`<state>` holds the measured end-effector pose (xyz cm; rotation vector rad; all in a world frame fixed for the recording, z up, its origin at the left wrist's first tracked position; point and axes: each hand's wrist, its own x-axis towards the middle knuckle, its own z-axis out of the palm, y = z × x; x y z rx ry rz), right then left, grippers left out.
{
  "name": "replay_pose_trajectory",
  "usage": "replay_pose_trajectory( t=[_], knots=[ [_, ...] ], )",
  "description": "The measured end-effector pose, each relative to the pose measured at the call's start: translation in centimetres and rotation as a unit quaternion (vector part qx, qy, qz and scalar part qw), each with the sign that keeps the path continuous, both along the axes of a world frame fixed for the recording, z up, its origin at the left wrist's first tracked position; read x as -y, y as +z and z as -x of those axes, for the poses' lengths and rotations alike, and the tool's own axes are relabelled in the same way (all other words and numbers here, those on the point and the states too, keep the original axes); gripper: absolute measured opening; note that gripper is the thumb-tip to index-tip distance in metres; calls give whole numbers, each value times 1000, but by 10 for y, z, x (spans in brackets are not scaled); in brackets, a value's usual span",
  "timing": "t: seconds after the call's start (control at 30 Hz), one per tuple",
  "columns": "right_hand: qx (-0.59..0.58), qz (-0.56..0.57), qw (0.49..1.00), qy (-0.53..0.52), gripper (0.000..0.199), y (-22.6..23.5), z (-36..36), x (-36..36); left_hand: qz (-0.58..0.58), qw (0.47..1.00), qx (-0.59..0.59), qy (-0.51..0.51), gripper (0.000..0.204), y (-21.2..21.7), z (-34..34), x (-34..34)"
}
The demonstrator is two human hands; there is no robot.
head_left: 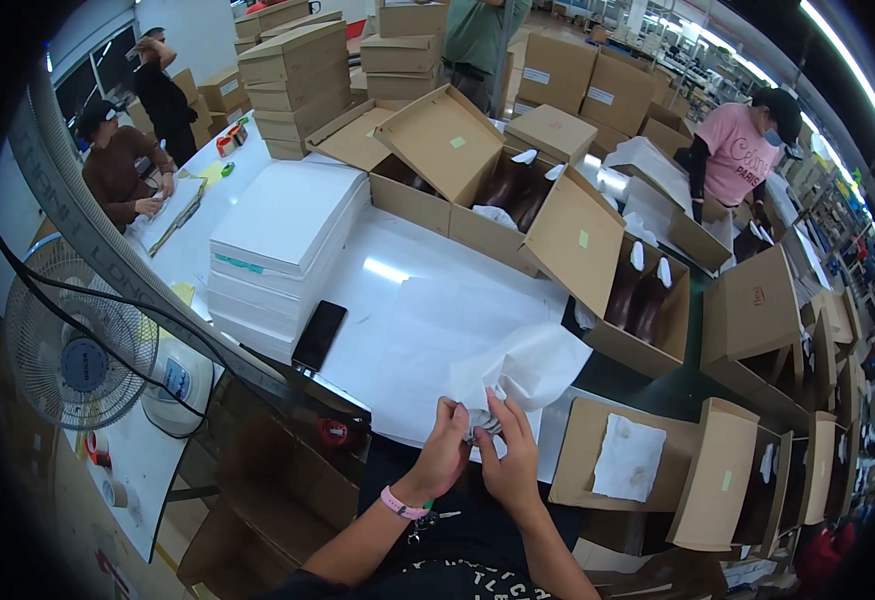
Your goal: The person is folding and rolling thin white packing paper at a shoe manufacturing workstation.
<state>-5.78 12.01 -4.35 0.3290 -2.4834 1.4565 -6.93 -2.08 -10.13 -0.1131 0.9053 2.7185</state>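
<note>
Head view: left hand (445,455) and right hand (511,462) both pinching crumpled white paper (533,368) over near edge of bench (398,238), right of black phone (320,335). Yellow-green stickers (585,239) dotting open box lids (563,212); white labels (536,75) marking stacked cartons (561,55); pale lettering (485,577) crossing wearer's dark shirt (433,562); co-worker's pink shirt (728,135) bearing script.

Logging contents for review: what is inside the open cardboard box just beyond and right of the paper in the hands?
The cardboard box holds two glossy dark-brown shoes with white pieces at their far ends. What lies under them is covered.
</note>
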Motion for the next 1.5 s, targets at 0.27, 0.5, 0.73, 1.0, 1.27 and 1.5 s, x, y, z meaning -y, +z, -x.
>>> replay_pose_trajectory(
  t=[0.27,0.5,0.73,1.0,1.27,1.5],
  knots=[
    [9,-56,998,19,76,6,4,16,19,991,58,123,39,35,5,-2],
    [-8,-42,998,-46,76,-1,3,7,3,994,82,68,43,26,5,-5],
    [-13,-52,998,-15,67,0,10,-15,132,990,-27,49,73,22,11,25],
    [-9,22,999,34,62,17,21,11,177,975,-119,64,52,15,1,28],
    [-41,1,998,51,71,-2,8,15,145,986,-69,47,42,0,5,44],
    [36,-14,999,37,82,2,5,21,201,977,-76,-12,46,-18,7,62]
  ],
)
